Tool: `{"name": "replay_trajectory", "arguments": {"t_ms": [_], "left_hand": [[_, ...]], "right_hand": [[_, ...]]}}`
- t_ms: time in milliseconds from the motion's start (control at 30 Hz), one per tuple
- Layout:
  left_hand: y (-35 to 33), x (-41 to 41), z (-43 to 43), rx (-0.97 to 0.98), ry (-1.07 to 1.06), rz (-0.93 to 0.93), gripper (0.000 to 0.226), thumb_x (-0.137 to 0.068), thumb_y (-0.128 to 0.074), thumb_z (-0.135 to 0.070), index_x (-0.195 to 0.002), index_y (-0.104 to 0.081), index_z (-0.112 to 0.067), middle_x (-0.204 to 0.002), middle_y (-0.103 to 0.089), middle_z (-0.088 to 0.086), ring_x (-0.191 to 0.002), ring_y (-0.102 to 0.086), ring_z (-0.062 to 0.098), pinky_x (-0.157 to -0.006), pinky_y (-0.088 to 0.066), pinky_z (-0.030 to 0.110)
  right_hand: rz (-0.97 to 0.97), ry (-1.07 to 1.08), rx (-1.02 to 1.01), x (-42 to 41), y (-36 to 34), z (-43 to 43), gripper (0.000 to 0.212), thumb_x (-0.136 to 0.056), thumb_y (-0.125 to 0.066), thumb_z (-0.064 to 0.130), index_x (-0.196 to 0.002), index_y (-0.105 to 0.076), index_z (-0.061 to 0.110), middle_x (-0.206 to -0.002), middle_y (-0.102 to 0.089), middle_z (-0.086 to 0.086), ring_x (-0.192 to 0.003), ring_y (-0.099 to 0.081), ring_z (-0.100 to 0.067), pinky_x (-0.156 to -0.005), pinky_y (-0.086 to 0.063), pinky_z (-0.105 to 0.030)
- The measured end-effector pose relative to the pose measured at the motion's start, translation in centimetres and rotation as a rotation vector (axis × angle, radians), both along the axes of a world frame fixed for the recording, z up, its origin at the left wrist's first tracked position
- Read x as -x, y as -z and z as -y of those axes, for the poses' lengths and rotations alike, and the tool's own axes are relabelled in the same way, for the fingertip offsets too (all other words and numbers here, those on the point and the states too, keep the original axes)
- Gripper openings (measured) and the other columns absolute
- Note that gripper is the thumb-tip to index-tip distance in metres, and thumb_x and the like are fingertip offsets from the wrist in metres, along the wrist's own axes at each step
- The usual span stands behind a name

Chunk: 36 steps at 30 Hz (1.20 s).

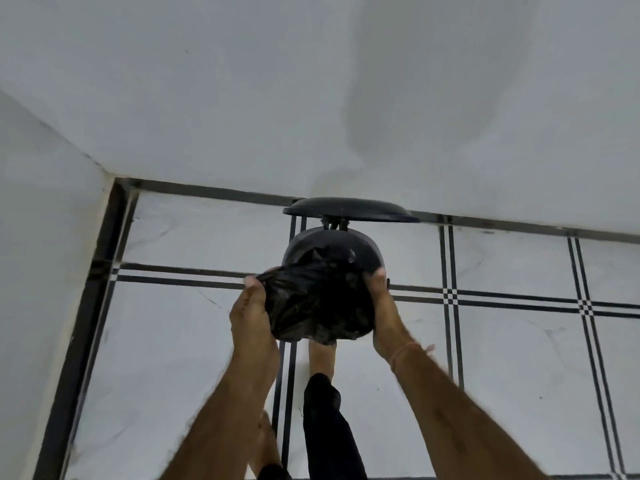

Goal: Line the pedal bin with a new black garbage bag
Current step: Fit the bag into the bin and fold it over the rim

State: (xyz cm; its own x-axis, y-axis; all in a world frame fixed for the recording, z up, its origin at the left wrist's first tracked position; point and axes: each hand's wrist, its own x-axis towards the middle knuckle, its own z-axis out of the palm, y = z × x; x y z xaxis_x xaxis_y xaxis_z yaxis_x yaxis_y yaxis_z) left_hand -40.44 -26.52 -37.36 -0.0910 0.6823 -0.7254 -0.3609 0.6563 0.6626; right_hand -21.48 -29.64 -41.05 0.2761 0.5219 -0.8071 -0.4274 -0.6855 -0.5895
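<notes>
I'm gripping the black garbage bag (318,299) with left hand (251,306) and right hand (381,299), spreading it over the pedal bin (367,251) beyond them; next I'm tucking its mouth around the rim.

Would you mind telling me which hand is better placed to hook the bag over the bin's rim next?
Probably the right hand: it grips the crumpled black plastic garbage bag right against the round dark pedal bin rim. The left hand holds the bag's edge out beside the bin.

Bag (318,299) fills bin mouth (367,252) — raised lid (349,208), wall (311,98) block behind.
</notes>
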Motion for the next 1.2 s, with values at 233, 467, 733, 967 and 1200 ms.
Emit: {"name": "replay_trajectory", "arguments": {"t_ms": [233,467,733,967,1200], "left_hand": [[8.9,-3.9,-4.2,0.047,0.153,-0.040,0.052,-0.104,-0.044,-0.053,-0.116,-0.073,-0.011,-0.114,-0.077,0.010,-0.109,-0.073,0.026,-0.095,-0.059,0.042],[15.7,-7.8,-6.2,0.091,0.195,-0.207,0.038,-0.106,-0.046,-0.047,-0.092,-0.071,-0.021,-0.105,-0.074,0.007,-0.104,-0.069,0.024,-0.094,-0.056,0.033],[19.7,-6.5,-5.2,-0.055,0.289,-0.396,0.025,-0.101,-0.050,0.000,-0.113,-0.065,-0.017,-0.112,-0.068,0.005,-0.113,-0.066,0.027,-0.104,-0.054,0.043],[17.7,-4.9,-5.4,-0.131,0.305,-0.462,0.053,-0.075,-0.043,0.008,-0.121,-0.055,-0.017,-0.103,-0.063,-0.001,-0.102,-0.062,0.023,-0.083,-0.057,0.036],[18.5,-7.3,-8.2,-0.731,0.958,-1.205,0.053,-0.091,-0.068,-0.034,-0.139,-0.054,-0.015,-0.134,-0.059,0.012,-0.121,-0.052,0.036,-0.094,-0.045,0.048]], "right_hand": [[0.298,-0.211,0.080,-2.3,9.3,-4.0,0.093,-0.076,-0.036,0.097,-0.136,-0.065,0.032,-0.139,-0.067,-0.005,-0.131,-0.059,-0.031,-0.117,-0.042,-0.050],[0.480,-0.335,-0.014,-4.5,13.2,-3.5,0.068,-0.086,-0.038,0.087,-0.126,-0.070,0.042,-0.128,-0.072,0.003,-0.125,-0.063,-0.026,-0.112,-0.048,-0.049],[0.738,-0.327,-0.084,-6.8,15.3,-3.8,0.045,-0.097,-0.055,0.055,-0.134,-0.069,0.033,-0.126,-0.075,0.003,-0.121,-0.067,-0.023,-0.106,-0.054,-0.047],[0.749,-0.184,-0.129,-8.2,15.4,-4.0,0.037,-0.090,-0.065,0.050,-0.122,-0.076,0.035,-0.116,-0.078,0.014,-0.114,-0.070,-0.010,-0.104,-0.056,-0.041],[0.674,-0.121,-0.249,-9.1,16.0,-3.1,0.034,-0.087,-0.070,0.046,-0.119,-0.077,0.035,-0.117,-0.079,0.012,-0.117,-0.071,-0.009,-0.105,-0.056,-0.042]]}}
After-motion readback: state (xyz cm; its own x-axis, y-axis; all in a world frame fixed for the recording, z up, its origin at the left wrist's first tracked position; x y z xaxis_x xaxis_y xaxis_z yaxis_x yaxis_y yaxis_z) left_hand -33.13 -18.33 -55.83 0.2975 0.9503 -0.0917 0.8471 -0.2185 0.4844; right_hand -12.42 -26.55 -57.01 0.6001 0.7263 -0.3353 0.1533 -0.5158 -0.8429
